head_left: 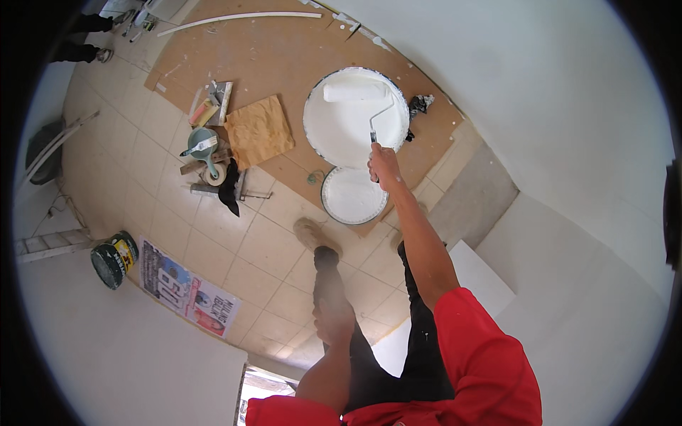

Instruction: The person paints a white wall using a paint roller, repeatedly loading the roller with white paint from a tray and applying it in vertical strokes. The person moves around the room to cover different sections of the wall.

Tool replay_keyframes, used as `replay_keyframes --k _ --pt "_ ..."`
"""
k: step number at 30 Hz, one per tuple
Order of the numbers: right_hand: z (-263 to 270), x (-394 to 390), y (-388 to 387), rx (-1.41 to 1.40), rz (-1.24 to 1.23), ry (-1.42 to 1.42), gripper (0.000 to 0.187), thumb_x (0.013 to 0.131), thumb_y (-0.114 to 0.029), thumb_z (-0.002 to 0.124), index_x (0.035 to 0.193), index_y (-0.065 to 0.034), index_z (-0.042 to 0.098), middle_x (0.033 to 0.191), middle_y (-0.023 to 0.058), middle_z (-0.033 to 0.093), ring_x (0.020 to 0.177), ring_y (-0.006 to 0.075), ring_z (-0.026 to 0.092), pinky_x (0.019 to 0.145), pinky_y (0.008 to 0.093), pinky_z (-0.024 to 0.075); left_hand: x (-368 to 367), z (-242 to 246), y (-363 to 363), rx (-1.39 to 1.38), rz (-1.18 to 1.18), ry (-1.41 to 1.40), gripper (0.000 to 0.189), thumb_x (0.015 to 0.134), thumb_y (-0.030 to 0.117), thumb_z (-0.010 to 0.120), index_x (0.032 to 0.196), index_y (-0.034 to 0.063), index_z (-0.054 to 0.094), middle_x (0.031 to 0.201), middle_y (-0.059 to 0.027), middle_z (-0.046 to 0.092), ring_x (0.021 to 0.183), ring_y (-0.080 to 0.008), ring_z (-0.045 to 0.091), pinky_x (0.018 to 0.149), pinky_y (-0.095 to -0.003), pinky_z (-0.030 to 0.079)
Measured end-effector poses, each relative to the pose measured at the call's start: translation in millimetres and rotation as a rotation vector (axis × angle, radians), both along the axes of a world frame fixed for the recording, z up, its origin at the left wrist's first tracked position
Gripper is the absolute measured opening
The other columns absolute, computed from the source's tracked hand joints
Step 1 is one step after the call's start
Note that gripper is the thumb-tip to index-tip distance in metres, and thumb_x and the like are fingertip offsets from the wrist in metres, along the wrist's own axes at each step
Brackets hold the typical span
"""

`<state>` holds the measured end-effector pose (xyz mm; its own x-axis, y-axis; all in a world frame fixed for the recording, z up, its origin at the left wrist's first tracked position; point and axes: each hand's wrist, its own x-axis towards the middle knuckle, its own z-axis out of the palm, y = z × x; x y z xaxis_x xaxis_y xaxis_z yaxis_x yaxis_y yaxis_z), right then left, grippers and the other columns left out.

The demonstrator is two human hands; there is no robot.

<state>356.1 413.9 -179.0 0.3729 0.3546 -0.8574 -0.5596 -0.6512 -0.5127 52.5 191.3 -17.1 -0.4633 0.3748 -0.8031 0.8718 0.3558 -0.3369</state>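
My right hand [384,166] is closed around the handle of a paint roller [356,92]. The roller's white sleeve lies inside a large round tub [349,130] with white paint in it. Just below the tub, a round lid or shallow container [354,196] coated in white touches or nearly touches its rim. My left hand [334,321] rests against my left leg near the knee; whether its fingers grip the trouser cloth cannot be made out.
Brown board [256,48] covers part of the tiled floor. Brown paper [259,130], a green pan with a brush [202,144], a tape roll [215,174] and trowels lie left. A dark bucket [114,260] and printed poster [187,287] are farther left. Another person's legs [80,52] show upper left.
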Motion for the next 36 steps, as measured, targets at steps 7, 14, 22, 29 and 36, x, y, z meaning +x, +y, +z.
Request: replay_keyframes --k 7,14,22,29,36 --pt "-19 8 4 0.012 0.016 0.009 0.039 0.101 -0.035 0.051 0.071 -0.0113 0.044 0.056 -0.0005 0.042 0.040 0.0105 0.035 0.035 0.0305 0.0290 -5 -4 -5 0.027 -0.002 -0.010 0.079 0.082 0.044 0.074 0.152 0.0197 0.045 0.144 -0.0117 0.050 0.125 -0.0346 0.059 0.100 -0.0501 0.052" --pt "-4 5 -2 0.010 0.020 0.007 0.038 0.101 -0.035 0.051 0.072 -0.0110 0.044 0.056 -0.0003 0.043 0.040 0.0104 0.035 0.035 0.0306 0.0289 -6 -8 -6 0.037 -0.002 -0.016 0.079 0.082 0.044 0.073 0.151 0.0194 0.046 0.144 -0.0119 0.050 0.126 -0.0348 0.058 0.100 -0.0501 0.052" --pt "-7 7 0 0.005 0.001 -0.005 0.038 0.101 -0.035 0.051 0.071 -0.0110 0.044 0.056 -0.0002 0.043 0.039 0.0107 0.035 0.035 0.0311 0.0289 -1 -4 3 0.009 -0.016 -0.011 0.080 0.083 0.045 0.072 0.153 0.0200 0.044 0.145 -0.0108 0.050 0.126 -0.0351 0.059 0.100 -0.0504 0.052" --pt "0 5 9 -0.016 -0.036 0.002 0.039 0.102 -0.033 0.049 0.069 -0.0117 0.043 0.055 -0.0006 0.040 0.039 0.0132 0.036 0.036 0.0331 0.0305 -3 -9 -4 0.018 -0.023 -0.013 0.079 0.082 0.044 0.073 0.152 0.0199 0.045 0.145 -0.0114 0.049 0.126 -0.0350 0.058 0.100 -0.0506 0.052" --pt "15 1 10 -0.027 -0.064 0.005 0.040 0.102 -0.030 0.048 0.067 -0.0133 0.038 0.054 -0.0015 0.037 0.038 0.0133 0.033 0.037 0.0331 0.0279 -3 -9 -6 0.020 -0.012 -0.018 0.080 0.082 0.045 0.073 0.152 0.0194 0.046 0.146 -0.0117 0.048 0.127 -0.0344 0.058 0.101 -0.0502 0.052"
